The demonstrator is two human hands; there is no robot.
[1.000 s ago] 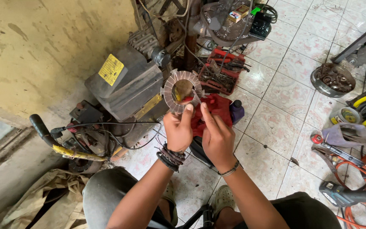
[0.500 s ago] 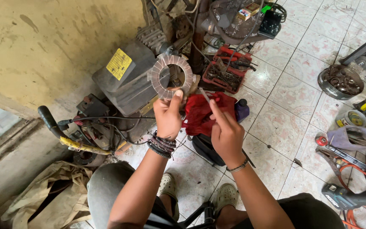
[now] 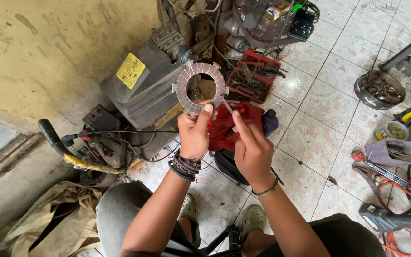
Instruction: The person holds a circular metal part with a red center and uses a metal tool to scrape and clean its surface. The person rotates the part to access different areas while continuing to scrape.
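Note:
My left hand (image 3: 195,133) pinches the lower edge of a flat grey metal ring with radial slots (image 3: 200,87) and holds it up, upright, facing me. My right hand (image 3: 252,147) is beside it, fingers closed on a thin metal tool (image 3: 226,103) whose tip touches the ring's lower right edge. Under both hands lies a red cloth (image 3: 229,124) on the tiled floor. Dark bead bracelets sit on my left wrist, a thin band on my right.
A grey machine with a yellow label (image 3: 143,85) stands left, by a yellowed wall. A red tool tray (image 3: 252,78) lies behind the ring. A round tin of parts (image 3: 380,89), orange cable (image 3: 405,200) and a power tool (image 3: 391,221) are at right.
Both hands have lifted the ring higher and farther from me. The right hand has shifted from the red cloth side to the ring's lower edge with the thin tool.

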